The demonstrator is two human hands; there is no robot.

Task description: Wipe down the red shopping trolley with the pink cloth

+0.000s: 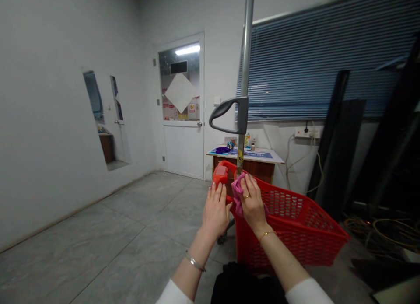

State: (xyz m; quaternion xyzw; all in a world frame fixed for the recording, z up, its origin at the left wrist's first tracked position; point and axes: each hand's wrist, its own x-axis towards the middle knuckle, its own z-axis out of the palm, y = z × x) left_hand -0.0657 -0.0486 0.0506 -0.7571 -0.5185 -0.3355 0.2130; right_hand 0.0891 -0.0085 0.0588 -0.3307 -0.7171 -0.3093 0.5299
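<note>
A red plastic shopping basket (295,225) on wheels stands in front of me, with a metal pole (244,68) and a grey handle (229,113) rising from its near corner. My left hand (215,207) rests with its fingers wrapped over the red corner of the basket (220,175). My right hand (252,201) is closed on a pink cloth (236,189), which it presses against the basket's rim at the foot of the pole.
A small wooden table (244,162) with bottles and small items stands behind the basket, below blue window blinds (328,59). A white door (182,107) is beyond. Dark boards (334,138) lean on the right wall, with cables (380,227) on the grey tiled floor.
</note>
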